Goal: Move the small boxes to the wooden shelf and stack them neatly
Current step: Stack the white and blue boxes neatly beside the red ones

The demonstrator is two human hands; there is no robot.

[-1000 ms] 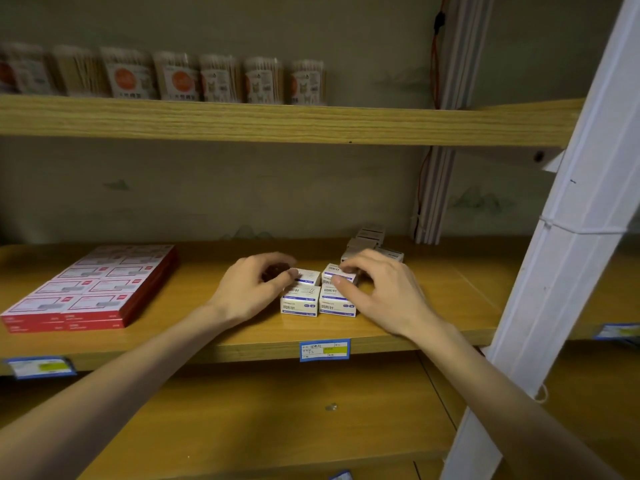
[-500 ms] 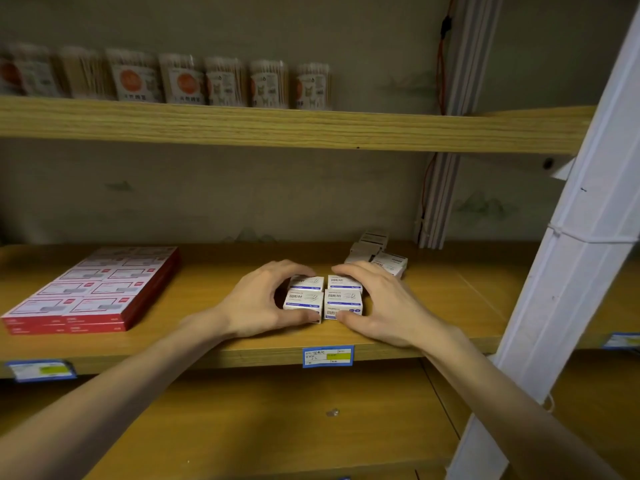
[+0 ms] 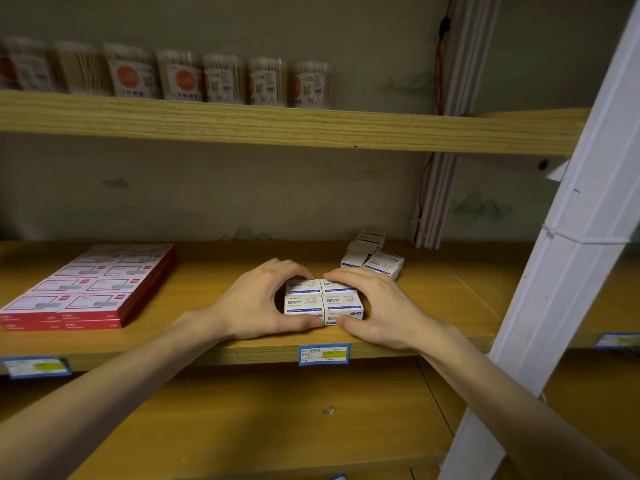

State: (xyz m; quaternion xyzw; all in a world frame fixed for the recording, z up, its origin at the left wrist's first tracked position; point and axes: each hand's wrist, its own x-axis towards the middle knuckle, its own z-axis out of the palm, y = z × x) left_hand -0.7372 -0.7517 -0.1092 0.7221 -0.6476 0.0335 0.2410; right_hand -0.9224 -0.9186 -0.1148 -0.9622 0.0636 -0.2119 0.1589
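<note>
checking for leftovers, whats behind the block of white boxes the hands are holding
Behind the block of white boxes, toward the wall, lies a loose pile of boxes on the shelf. The left hand and right hand cover the block's sides.

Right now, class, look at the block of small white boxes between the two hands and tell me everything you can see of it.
The block of small white boxes looks like cardboard, white with blue bands and printed characters. Four tops show, two across and two deep, pressed together squarely; a lower layer seems to show at the front. It sits near the front edge of the wooden shelf. The left hand and right hand cup it from either side, thumbs against its front face.
</note>
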